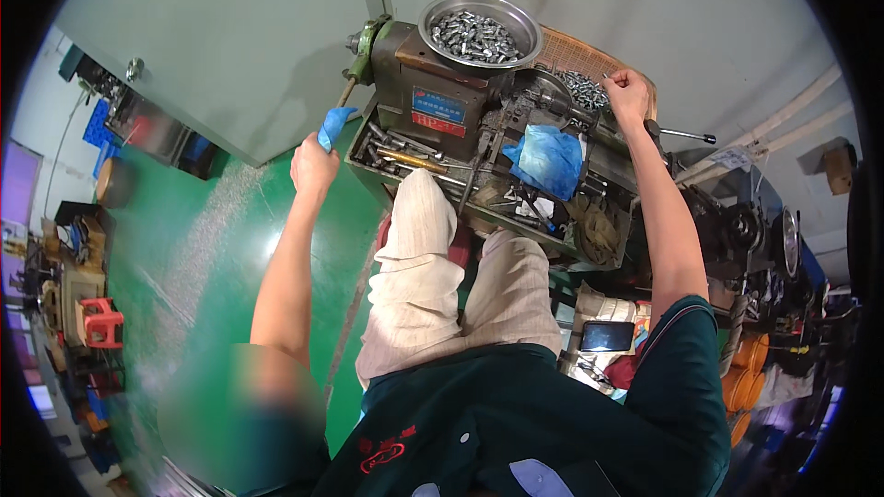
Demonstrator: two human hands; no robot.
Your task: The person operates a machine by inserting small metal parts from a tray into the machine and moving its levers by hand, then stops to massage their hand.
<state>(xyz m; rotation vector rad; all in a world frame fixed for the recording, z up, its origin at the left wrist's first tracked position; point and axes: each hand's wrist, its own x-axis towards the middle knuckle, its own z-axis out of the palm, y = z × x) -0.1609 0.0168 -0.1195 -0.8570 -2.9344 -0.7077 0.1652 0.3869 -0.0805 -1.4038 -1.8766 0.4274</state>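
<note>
My left hand (314,166) is closed round the lower end of a lever (346,92), just below a blue wrapping (333,128). That lever rises to a green bracket on the left end of a small bench lathe (405,83). My right hand (628,97) is over at the lathe's far right, thumb and fingers pinched on what looks like a small metal part (606,79). Beneath those fingers, a pile of small metal parts (582,88) lies in a brown tray (589,52). A steel bowl (529,26) filled with similar parts stands on the lathe's headstock.
A blue cloth (548,161) covers part of the lathe's middle. Loose tools lie in the trough (405,152) in front. A lever with a black knob (707,139) juts out right. A phone (607,336) lies beside my right thigh. A grey door (230,37) stands at left.
</note>
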